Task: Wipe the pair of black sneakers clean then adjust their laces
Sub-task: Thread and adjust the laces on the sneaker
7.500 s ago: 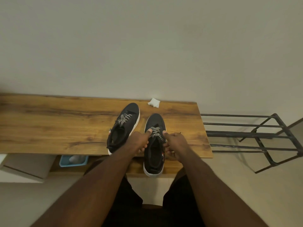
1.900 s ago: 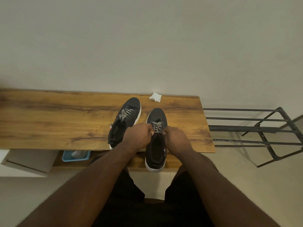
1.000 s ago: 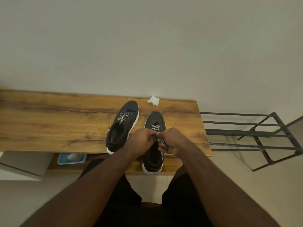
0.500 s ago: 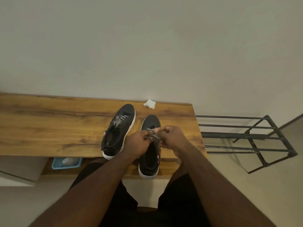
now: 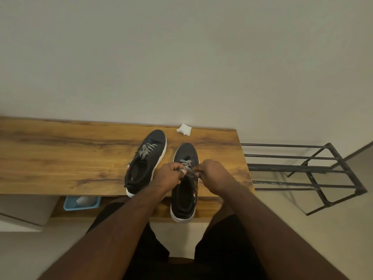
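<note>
Left hand [image 5: 168,176] and right hand [image 5: 214,174] pinch the laces [image 5: 187,168] of the nearer black sneaker [image 5: 184,197] on a wooden surface [image 5: 60,158].

sneakers [image 5: 145,160]: 2 | hands [image 5: 168,176]: 2 | white wipe [image 5: 184,129]: 1 | metal rack [image 5: 306,170]: 1 | blue tray [image 5: 81,203]: 1

Two black, white-soled sneakers: left sneaker [image 5: 145,161] angled on the bench; right sneaker [image 5: 185,182] overhanging, its checkered lace [image 5: 187,168] apparently loose.
</note>
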